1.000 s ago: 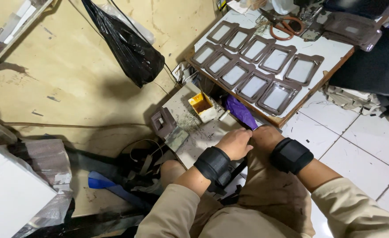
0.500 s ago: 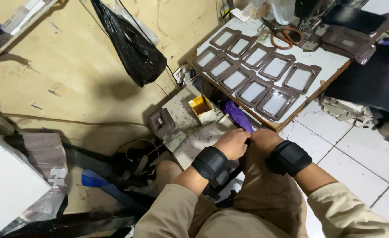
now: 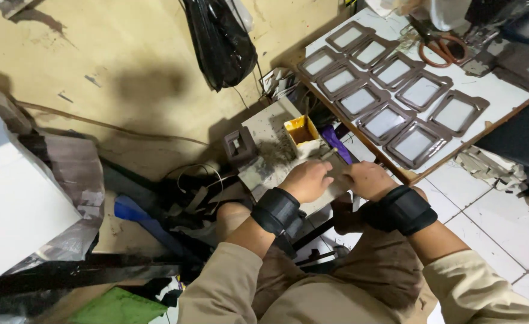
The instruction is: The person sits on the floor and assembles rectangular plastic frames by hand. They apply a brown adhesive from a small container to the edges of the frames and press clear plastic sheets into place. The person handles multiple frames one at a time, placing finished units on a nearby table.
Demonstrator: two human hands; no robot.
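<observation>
Both hands meet over a grey stone slab [image 3: 265, 135] in front of my knees. My left hand [image 3: 306, 180] is curled, knuckles up, on one end of a small brown flat piece [image 3: 335, 170]. My right hand [image 3: 367, 179] grips the other end. Each wrist wears a black band. A small tub of yellow glue [image 3: 301, 131] stands on the slab just beyond my left hand, and a purple object [image 3: 335, 140] lies beside it. Most of the brown piece is hidden under my fingers.
A white board [image 3: 504, 90] at upper right carries several brown frame-shaped pieces [image 3: 413, 144] in rows, with scissors [image 3: 435, 49] at its far end. A dark brown block [image 3: 239, 146] sits left of the slab. A black plastic bag [image 3: 219, 42] hangs on the wall. Clutter and cables fill the left floor.
My hands have stayed together over the slab, working the brown piece. The purple object is now more covered by them. The view has shifted slightly.
</observation>
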